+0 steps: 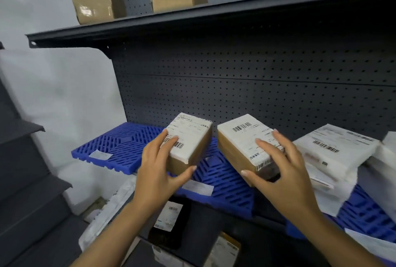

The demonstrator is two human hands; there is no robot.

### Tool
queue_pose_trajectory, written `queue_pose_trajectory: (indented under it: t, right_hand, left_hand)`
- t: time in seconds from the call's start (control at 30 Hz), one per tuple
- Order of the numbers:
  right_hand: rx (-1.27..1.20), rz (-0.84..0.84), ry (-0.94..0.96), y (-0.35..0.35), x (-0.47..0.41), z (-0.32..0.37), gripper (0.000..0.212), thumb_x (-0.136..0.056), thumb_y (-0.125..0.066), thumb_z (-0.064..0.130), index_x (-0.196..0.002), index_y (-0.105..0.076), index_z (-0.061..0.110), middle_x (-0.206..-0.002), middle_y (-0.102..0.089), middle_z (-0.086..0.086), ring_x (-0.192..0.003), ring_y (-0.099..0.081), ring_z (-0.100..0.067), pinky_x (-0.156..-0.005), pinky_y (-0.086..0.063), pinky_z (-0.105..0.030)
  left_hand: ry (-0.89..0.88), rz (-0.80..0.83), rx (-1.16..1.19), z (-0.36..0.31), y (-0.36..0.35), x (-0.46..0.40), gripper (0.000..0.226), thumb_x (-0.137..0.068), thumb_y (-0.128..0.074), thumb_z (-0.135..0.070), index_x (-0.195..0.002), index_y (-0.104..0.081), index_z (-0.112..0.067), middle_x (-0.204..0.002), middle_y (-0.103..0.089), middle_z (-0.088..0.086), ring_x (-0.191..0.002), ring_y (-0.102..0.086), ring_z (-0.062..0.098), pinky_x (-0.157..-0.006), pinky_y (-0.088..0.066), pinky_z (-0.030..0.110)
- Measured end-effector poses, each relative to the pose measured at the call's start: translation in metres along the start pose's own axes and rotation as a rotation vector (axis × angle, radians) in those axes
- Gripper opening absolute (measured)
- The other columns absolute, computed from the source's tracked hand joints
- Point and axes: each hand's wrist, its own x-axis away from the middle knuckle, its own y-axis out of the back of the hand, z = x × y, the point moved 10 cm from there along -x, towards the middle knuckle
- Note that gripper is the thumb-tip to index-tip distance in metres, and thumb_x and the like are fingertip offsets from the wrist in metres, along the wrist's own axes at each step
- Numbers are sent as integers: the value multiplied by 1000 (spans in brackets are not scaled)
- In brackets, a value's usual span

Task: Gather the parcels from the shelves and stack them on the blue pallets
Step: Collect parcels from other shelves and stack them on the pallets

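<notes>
Head view: left hand [159, 167] grips one box [188, 142], right hand [278, 166] grips another box [244, 144], fingers [264, 145] curled over its label, thumb under; both boxes (side by side, apart) sit above the blue pallet [115, 149], white parcels [334, 151] right of the fingers

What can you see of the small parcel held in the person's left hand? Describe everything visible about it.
The small parcel is a brown cardboard box with a white shipping label bearing barcodes and print across its top and wrapping over the near end. It is tilted, held above the blue pallet. The left hand grips it, fingers on the label, thumb under its near end. It sits beside, apart from, the parcel in the other hand.
</notes>
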Motion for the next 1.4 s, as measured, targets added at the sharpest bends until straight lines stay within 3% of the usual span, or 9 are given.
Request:
queue_pose_trajectory:
  t: [0.2, 0.53, 0.67, 0.77, 0.87, 1.0, 1.13, 1.27, 1.4]
  right_hand:
    - [151, 73, -101, -77, -9, -39, 68, -69, -75, 51, -130, -53, 29, -152, -28, 4, -136, -27, -22, -101, -30, -32]
    - [207, 102, -283, -126, 1, -87, 76, -68, -53, 71, -134, -48, 33, -152, -24, 10, -136, -25, -18, -104, -33, -33]
    - [254, 129, -286, -132, 7, -91, 73, -73, -56, 70, -135, -43, 34, -153, -23, 8, -138, -25, -22, -107, -35, -42]
    - [322, 135, -276, -132, 11, -91, 72, -76, -52, 72, -137, -40, 34, -155, -23, 3, -144, -11, -29, -110, -25, -49]
    - [362, 174, -271, -132, 11, -87, 78, -76, -41, 76, -142, -34, 36, -158, -13, 6, -146, 5, -23, -113, -14, -48]
    - [352, 195, -253, -116, 3, -69, 83, -74, -34, 80, -146, -22, 41, -157, 2, 14, -144, 14, -10, -116, -5, -37]
    - [301, 162, -204, -78, -16, -38, 76, -77, -36, 76, -144, -15, 48, -158, -3, 14, -146, 4, -9, -116, -9, -32]
    - [257, 113, -117, -31, -40, 2, 70, -84, -52, 63, -143, -17, 50, -157, -5, 18, -144, 1, -5, -117, -12, -29]
    - [242, 80, -25, 17, -58, 42, 67, -84, -51, 62, -143, -21, 50, -156, -7, 21, -143, 0, -1, -114, -12, -26]
  left_hand:
    - [9, 149, -25, 65, -52, -31, 83, -70, -55, -74, -137, -44, -26, -151, -31, -2, -136, -28, 22, -99, -41, 41]
    - [7, 343, 22, 121, -123, -37, 80, -69, -48, -80, -137, -43, -36, -154, -26, -7, -137, -24, 19, -93, -47, 44]
    - [20, 326, 108, 127, -129, -27, 78, -71, -54, -76, -136, -46, -34, -155, -21, -7, -138, -23, 25, -99, -41, 49]
    - [-2, 313, 66, 129, -129, -26, 80, -74, -45, -80, -138, -46, -33, -157, -15, -5, -143, -15, 30, -106, -31, 55]
    - [-104, 294, -51, 115, -124, -30, 85, -77, -37, -82, -141, -46, -27, -157, -21, 9, -142, -18, 36, -107, -29, 62]
    - [-187, 237, -45, 74, -98, -42, 84, -81, -35, -80, -145, -40, -26, -155, -26, 9, -141, -24, 33, -109, -28, 60]
    - [-203, 181, 43, 27, -62, -57, 78, -82, -36, -76, -148, -31, -34, -158, -22, 2, -141, -22, 25, -110, -28, 52]
    - [-226, 111, 77, -21, -27, -75, 78, -82, -34, -76, -150, -24, -38, -159, -19, -4, -142, -18, 20, -112, -27, 52]
    - [-305, 21, 85, -76, 10, -89, 76, -83, -40, -71, -149, -25, -36, -158, -21, -3, -141, -21, 21, -111, -29, 51]
